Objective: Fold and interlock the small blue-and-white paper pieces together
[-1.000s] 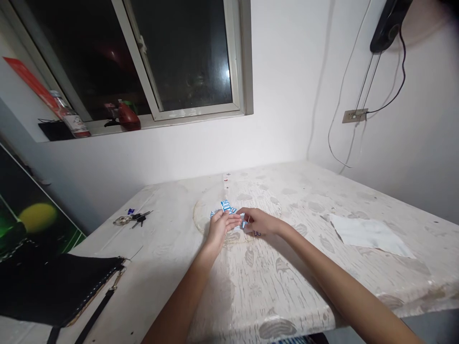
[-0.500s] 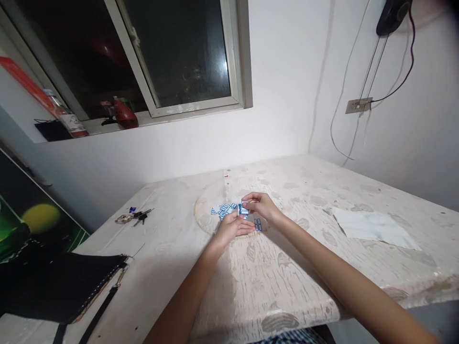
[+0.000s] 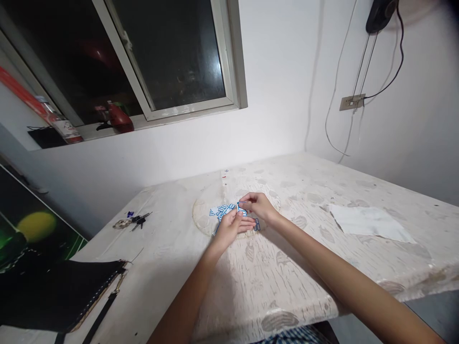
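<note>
My left hand is palm up near the middle of the table, its thumb pressing the lower edge of a small blue-and-white piece. Thumb and fingers of my right hand pinch the same piece at its upper right side. A loose heap of flat blue-and-white pieces lies just left of my hands. Next to my left fingertips rests a blue-outlined piece on the tabletop. What the pieces are made of is too small to make out.
The table has a worn patterned cover. Keys lie at the left, with a black pouch nearer me. A white cloth or paper sheet lies at the right. Bottles, one with a label, stand on the windowsill.
The piece between my hands has turned slightly, and my fingers have shifted a little around it. The whole view has moved slightly.
</note>
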A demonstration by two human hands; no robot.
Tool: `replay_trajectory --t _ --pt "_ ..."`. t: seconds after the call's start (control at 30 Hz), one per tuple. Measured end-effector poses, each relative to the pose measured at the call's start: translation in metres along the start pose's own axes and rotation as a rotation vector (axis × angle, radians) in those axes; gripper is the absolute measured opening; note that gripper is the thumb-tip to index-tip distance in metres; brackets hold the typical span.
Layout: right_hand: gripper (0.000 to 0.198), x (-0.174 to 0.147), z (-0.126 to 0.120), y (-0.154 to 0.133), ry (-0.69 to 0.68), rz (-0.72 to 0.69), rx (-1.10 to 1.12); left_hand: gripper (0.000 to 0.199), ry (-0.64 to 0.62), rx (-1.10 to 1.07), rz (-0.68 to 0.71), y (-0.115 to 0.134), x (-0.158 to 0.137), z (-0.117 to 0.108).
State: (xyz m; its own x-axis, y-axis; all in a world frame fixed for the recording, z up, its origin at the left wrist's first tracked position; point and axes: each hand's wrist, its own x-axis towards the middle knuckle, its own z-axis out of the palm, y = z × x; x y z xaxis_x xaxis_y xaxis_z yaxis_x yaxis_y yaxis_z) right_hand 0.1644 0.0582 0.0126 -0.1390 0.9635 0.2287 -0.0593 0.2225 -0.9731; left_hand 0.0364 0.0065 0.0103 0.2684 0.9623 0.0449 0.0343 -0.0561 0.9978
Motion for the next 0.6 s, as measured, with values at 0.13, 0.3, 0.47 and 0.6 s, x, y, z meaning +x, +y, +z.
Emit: replay_trajectory --t 0.13,0.3,0.47,0.6 --pt "0.014 -0.002 -0.002 -0.004 -0.014 0.026 0.0 0.042 -0.011 0.004 0.037 -0.001 0.001 -0.001" --pt "0.013 -0.004 -0.003 -0.007 -0.068 0.05 0.066 0.046 0.003 0.003 0.064 -0.002 0.002 -0.001" --pt "0.016 -0.008 -0.002 -0.01 -0.075 0.05 0.115 0.047 0.07 0.004 0.094 0.0 0.001 0.0" --pt "0.018 -0.011 0.003 -0.01 -0.083 0.086 0.19 0.048 0.106 0.049 0.121 0.001 0.0 0.001"
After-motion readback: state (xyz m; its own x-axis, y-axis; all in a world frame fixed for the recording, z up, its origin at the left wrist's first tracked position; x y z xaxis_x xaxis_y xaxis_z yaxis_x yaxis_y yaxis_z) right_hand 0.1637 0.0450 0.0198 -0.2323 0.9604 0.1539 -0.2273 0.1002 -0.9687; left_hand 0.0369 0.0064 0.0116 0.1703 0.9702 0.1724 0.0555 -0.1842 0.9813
